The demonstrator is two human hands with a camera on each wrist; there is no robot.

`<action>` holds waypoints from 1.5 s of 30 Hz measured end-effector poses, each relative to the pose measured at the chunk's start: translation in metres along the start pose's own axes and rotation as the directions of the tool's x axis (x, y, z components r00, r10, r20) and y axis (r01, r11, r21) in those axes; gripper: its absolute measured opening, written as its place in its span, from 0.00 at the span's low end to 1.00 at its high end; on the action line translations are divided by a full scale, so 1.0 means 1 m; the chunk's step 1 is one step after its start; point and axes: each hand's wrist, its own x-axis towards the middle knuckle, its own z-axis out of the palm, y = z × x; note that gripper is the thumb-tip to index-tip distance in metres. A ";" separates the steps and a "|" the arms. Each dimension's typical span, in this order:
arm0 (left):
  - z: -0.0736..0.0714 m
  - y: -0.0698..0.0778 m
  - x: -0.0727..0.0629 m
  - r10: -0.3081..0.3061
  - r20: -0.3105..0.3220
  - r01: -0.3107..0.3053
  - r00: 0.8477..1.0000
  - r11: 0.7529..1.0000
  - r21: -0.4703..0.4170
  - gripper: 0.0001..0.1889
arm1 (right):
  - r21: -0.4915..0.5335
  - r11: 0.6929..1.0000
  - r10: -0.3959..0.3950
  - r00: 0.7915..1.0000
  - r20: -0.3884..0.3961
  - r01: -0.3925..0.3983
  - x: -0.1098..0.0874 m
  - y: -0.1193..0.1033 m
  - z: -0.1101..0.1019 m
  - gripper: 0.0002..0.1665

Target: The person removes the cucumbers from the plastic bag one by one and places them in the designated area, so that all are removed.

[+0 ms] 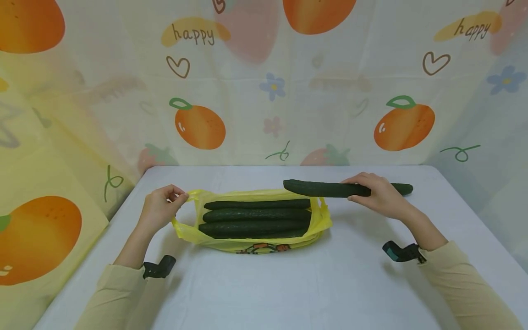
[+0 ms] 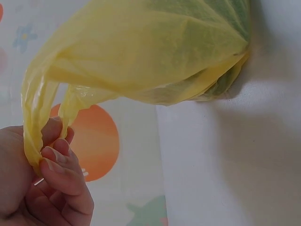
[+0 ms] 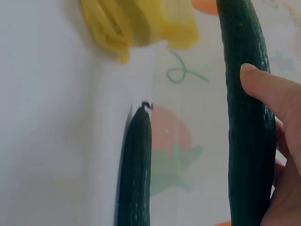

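A yellow plastic bag (image 1: 224, 243) lies on its side with several dark green cucumbers (image 1: 255, 214) side by side in it. My left hand (image 1: 158, 208) pinches the bag's handle loop at its left end, and in the left wrist view the loop (image 2: 33, 136) runs between thumb and fingers. Above the bag's right end, my right hand (image 1: 379, 195) holds another cucumber (image 1: 315, 188) roughly level, thumb (image 3: 263, 84) on its near side. In the right wrist view one more cucumber (image 3: 136, 174) lies on the table beside the held one.
A white cloth covers the table (image 1: 264, 288). Behind it hangs a patterned curtain (image 1: 247, 114) with printed oranges, hearts and flowers. A dark green end (image 1: 403, 189) shows right of my right hand; which cucumber it belongs to I cannot tell.
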 end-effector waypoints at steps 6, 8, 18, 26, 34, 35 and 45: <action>0.001 0.000 0.001 0.001 -0.002 -0.001 1.000 1.000 0.000 0.10 | 0.001 0.998 0.069 0.998 0.012 -0.069 -0.009 0.012 -0.009 0.23; 0.001 0.000 0.000 0.004 -0.004 -0.004 1.000 1.000 0.000 0.10 | -0.001 0.996 0.093 0.996 0.016 -0.093 -0.013 0.017 -0.011 0.23; 0.001 0.001 0.000 0.004 0.000 -0.004 1.000 1.000 -0.007 0.10 | -0.005 0.988 0.155 0.988 0.012 -0.155 -0.029 0.037 -0.020 0.22; 0.001 0.001 0.001 -0.002 0.000 0.002 1.000 1.000 -0.003 0.10 | -0.007 0.962 0.272 0.961 0.042 -0.272 -0.041 0.054 -0.019 0.21; 0.000 0.003 0.001 0.008 -0.009 -0.008 1.000 1.000 -0.003 0.10 | -0.009 0.926 0.376 0.919 0.116 -0.377 -0.048 0.066 -0.018 0.23; 0.000 0.003 0.001 0.006 -0.006 -0.006 1.000 1.000 -0.003 0.10 | -0.011 0.926 0.376 0.918 0.125 -0.378 -0.049 0.068 -0.017 0.23; 0.000 0.007 0.000 -0.005 0.006 0.005 1.000 1.000 0.001 0.10 | -0.054 0.945 0.326 0.931 0.160 -0.322 -0.052 0.082 -0.013 0.21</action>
